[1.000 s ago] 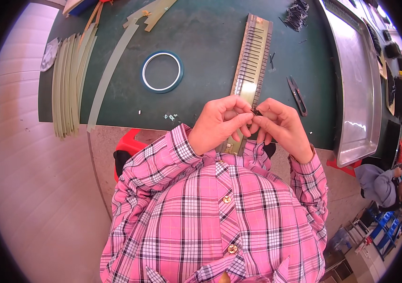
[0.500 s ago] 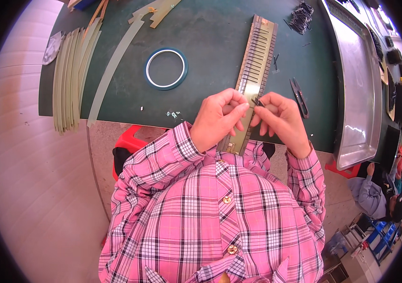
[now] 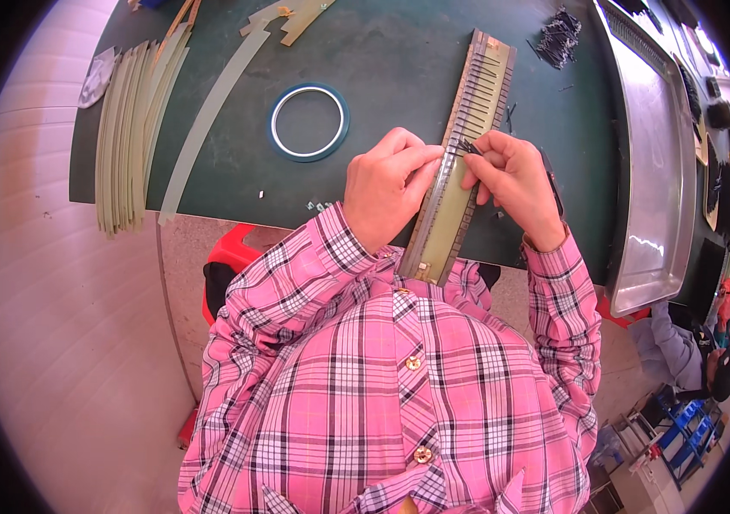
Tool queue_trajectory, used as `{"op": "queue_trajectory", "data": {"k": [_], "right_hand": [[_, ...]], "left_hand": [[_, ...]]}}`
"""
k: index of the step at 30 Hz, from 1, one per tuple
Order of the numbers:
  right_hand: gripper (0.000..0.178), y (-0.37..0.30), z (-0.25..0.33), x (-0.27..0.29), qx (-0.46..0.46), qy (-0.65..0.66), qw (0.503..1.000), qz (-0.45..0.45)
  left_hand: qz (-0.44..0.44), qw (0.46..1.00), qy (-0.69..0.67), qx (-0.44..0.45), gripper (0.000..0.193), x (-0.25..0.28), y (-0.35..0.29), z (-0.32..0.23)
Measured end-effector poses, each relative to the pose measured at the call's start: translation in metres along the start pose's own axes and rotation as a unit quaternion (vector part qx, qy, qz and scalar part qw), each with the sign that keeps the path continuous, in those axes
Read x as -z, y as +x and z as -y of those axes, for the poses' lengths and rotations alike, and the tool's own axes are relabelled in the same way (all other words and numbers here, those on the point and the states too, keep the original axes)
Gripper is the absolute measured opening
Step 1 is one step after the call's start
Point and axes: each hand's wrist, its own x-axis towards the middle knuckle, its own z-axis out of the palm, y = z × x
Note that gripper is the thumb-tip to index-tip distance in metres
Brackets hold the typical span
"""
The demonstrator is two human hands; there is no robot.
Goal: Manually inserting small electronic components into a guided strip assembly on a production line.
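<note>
A long slotted fixture strip point(image 3: 444, 230) runs from the edge by my body toward the far side of the table. Thin dark pieces lie across its far half in a row, side by side; the near half shows a bare yellowish surface. My left hand point(image 3: 389, 188) is pinched at the strip's left edge, fingertips touching it; whatever is between them is too small to make out. Over the strip's right side, my right hand point(image 3: 512, 178) holds a small bunch of thin black pieces point(image 3: 468, 147) between thumb and fingers.
A pile of black pieces point(image 3: 559, 38) lies at the far right, beside a metal tray point(image 3: 652, 188). Dark snips point(image 3: 556, 190) are partly behind my right hand. To the left are a teal tape roll point(image 3: 274, 137), a long pale strip point(image 3: 211, 128) and stacked strips point(image 3: 123, 141).
Both hands have moved farther up the strip, away from my body. The left fingertips have gone from above the strip's middle to its left edge. The right still holds the black pieces.
</note>
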Motion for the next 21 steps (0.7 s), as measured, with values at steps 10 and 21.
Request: {"op": "queue_trajectory", "data": {"k": [10,21], "right_hand": [[0.013,0.0,-0.001,-0.006,-0.012,-0.008,1.0,-0.004],[0.01,-0.013,0.006,0.004,-0.036,0.049,0.998,0.014]], "left_hand": [[0.013,0.991,0.1,-0.087,0.024,-0.005,-0.006,0.004],[0.025,0.987,0.122,-0.099,0.025,0.004,-0.007,0.004]]}}
